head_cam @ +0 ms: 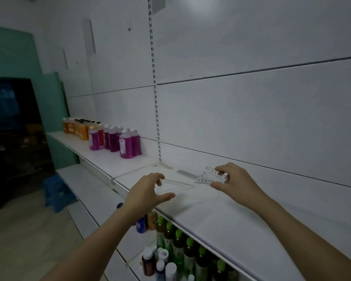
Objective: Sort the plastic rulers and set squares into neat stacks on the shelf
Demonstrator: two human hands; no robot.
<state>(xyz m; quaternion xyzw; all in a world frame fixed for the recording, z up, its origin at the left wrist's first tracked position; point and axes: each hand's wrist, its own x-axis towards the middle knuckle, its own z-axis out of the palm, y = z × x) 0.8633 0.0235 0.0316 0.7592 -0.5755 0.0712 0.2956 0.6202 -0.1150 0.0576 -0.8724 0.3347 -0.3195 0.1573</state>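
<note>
Dim shop aisle, as I see it

White panel wall (pixel 251 108) at twelve o'clock; green wall (pixel 10 55) (nine o'clock); blue stool (pixel 56 194) on pale floor (pixel 28 240).

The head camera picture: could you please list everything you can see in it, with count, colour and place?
Set square: one stack, exact count unclear, clear plastic, flat on the shelf at the left hand.
Rulers: a few, clear with black numbers, on the shelf at the right hand.
Shelf: one, white, running left to right.
Purple bottles: several, further left on the shelf.
Orange bottles: several, at the shelf's far left end.
Green-capped bottles: a row, on the lower shelf.
Stool: one, blue, on the floor at left.
Left hand: fingers spread at the set square's near end.
Right hand: pinching the rulers.
</note>
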